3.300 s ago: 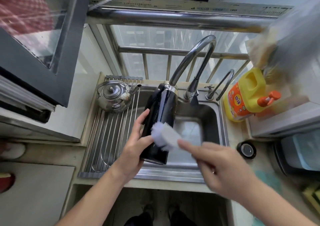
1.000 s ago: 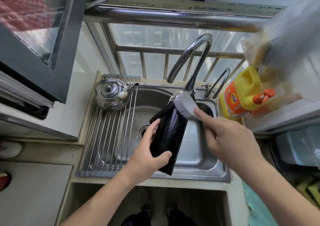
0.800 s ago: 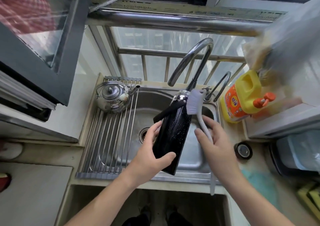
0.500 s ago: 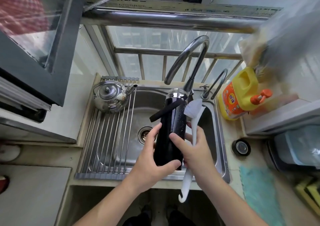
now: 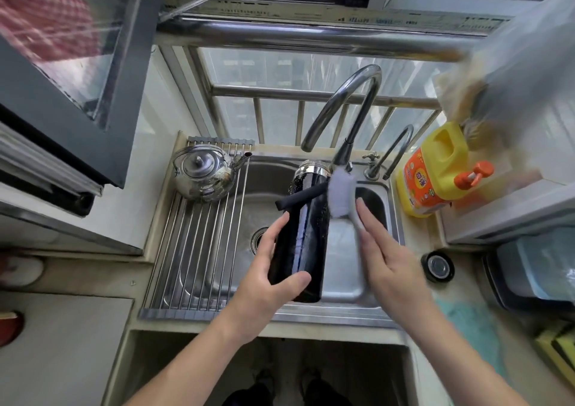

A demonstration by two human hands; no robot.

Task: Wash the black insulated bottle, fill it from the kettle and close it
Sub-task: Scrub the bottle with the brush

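Note:
The black insulated bottle [image 5: 303, 237] stands nearly upright over the steel sink [image 5: 345, 281], wet and speckled with drops, its silver neck open and a black strap sticking out to the left. My left hand [image 5: 270, 278] grips its lower body. My right hand [image 5: 382, 259] holds a white bottle brush [image 5: 340, 195] whose bristle head presses against the bottle's upper right side. The steel kettle [image 5: 203, 175] sits on the roll-up drying rack [image 5: 199, 250] at the sink's back left. The bottle's black lid [image 5: 437, 266] lies on the counter to the right.
A tall curved tap [image 5: 345, 106] arches over the sink, with a smaller tap [image 5: 392, 153] beside it. A yellow detergent jug [image 5: 435, 172] with an orange pump stands at the back right. An open window frame [image 5: 71, 94] juts in at the upper left.
My right hand has swung the brush from beside the bottle's middle up to its upper right side. The bottle has stayed in my left hand, roughly upright.

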